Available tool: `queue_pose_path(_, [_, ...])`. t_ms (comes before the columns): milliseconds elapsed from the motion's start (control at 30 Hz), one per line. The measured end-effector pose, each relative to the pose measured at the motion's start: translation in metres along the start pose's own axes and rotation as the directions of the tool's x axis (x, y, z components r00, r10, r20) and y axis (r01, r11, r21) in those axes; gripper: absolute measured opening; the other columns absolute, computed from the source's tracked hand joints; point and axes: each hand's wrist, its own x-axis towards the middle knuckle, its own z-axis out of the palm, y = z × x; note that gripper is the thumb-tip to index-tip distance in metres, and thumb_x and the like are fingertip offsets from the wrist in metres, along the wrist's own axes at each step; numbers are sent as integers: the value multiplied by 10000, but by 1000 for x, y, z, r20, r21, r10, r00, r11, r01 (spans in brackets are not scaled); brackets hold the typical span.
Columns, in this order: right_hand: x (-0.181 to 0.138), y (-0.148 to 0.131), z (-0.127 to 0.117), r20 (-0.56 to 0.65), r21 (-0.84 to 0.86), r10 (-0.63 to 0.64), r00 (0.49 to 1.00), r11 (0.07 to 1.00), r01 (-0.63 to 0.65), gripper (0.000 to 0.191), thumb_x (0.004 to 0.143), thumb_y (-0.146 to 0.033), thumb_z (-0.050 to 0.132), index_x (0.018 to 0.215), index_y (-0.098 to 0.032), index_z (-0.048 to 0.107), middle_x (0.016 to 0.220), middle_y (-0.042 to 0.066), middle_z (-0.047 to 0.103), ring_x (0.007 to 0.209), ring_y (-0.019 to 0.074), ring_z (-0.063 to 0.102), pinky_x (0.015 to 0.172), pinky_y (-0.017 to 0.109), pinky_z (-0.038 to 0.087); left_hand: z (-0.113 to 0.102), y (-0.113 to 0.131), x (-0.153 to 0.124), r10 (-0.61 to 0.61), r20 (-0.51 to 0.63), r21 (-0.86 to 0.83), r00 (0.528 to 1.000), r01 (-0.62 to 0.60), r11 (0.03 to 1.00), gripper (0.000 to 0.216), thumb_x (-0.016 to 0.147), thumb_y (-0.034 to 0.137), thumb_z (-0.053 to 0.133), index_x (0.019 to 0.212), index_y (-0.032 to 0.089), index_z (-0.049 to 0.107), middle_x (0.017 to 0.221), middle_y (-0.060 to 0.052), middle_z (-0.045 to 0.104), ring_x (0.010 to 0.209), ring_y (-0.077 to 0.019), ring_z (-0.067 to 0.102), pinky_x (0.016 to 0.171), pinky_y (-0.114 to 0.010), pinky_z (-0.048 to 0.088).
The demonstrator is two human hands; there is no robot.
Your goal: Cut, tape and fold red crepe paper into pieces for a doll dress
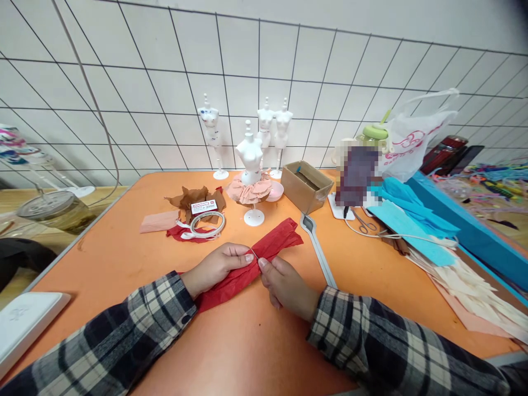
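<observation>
A strip of red crepe paper (278,239) stretches at a slant between my hands, above the front middle of the orange table (256,341). My left hand (220,268) is closed, pinching the paper between thumb and fingers. A thin wire-like strand (254,253) crosses the paper between my thumbs. My right hand (289,285) is closed on the strand's near end at the paper. Behind them stands a white mini dress form (249,151) with a ruffled pink paper skirt (247,191). My fingers hide part of the strip.
Left of the dress form lie brown crepe paper (185,198), a small box (204,207) and a tape roll (223,223). A cardboard box (303,192), a grey-white strap-like piece (319,253), scissors (365,224) and blue paper (412,225) lie to the right. More dress forms (210,129) stand behind.
</observation>
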Motion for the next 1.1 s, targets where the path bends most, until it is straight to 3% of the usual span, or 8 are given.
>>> queue_pose_path(233, [-1, -4, 0, 11, -12, -2, 1000, 1000, 2, 383, 912, -551, 430, 738, -215, 373, 587, -86, 364, 316, 36, 302, 279, 180, 279, -3, -3, -1, -52, -86, 20, 995, 54, 998, 304, 736, 406, 743, 701, 114, 663, 659, -8, 661, 589, -107, 534, 590, -209, 419])
queue_pose_path(467, [3, -1, -2, 51, 63, 49, 997, 997, -52, 328, 899, -543, 445, 864, -218, 429, 589, -98, 368, 327, 56, 341, 284, 184, 331, -6, -7, -1, -60, -115, 100, 992, 72, 992, 350, 744, 447, 720, 708, 106, 650, 674, -11, 625, 634, -128, 528, 611, -231, 423])
queue_pose_path(1100, [3, -5, 2, 7, 39, 110, 994, 993, -111, 385, 882, -550, 484, 712, -219, 387, 521, -97, 357, 306, 52, 289, 281, 199, 261, -4, -4, -1, -34, -90, 219, 995, 53, 974, 393, 734, 506, 700, 656, 126, 635, 592, 10, 536, 601, -126, 468, 569, -233, 389])
